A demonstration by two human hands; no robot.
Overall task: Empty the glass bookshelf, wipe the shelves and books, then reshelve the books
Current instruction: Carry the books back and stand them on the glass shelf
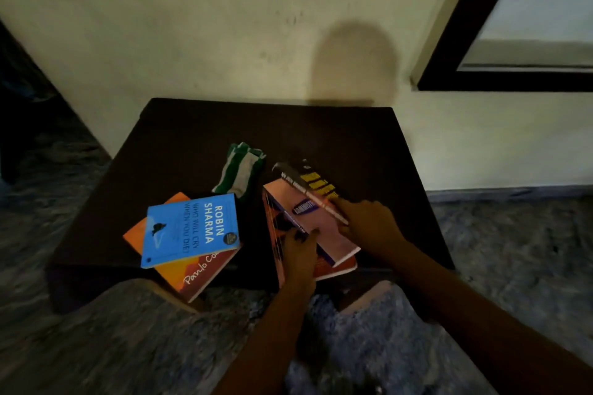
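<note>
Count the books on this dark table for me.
5. A blue Robin Sharma book lies on the orange Paulo Coelho book at left. At right, a pink book sits on a red-orange book, and the right hand holds a black-and-yellow book tilted. More may hide beneath.

cloth behind books, on table

Blue book over orange book, green-and-white striped cloth, dark brown table.

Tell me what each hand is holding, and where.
Right hand pinches the black book at its near end, tilted up. Left hand rests on the pink book at its near edge; grip unclear.
</note>
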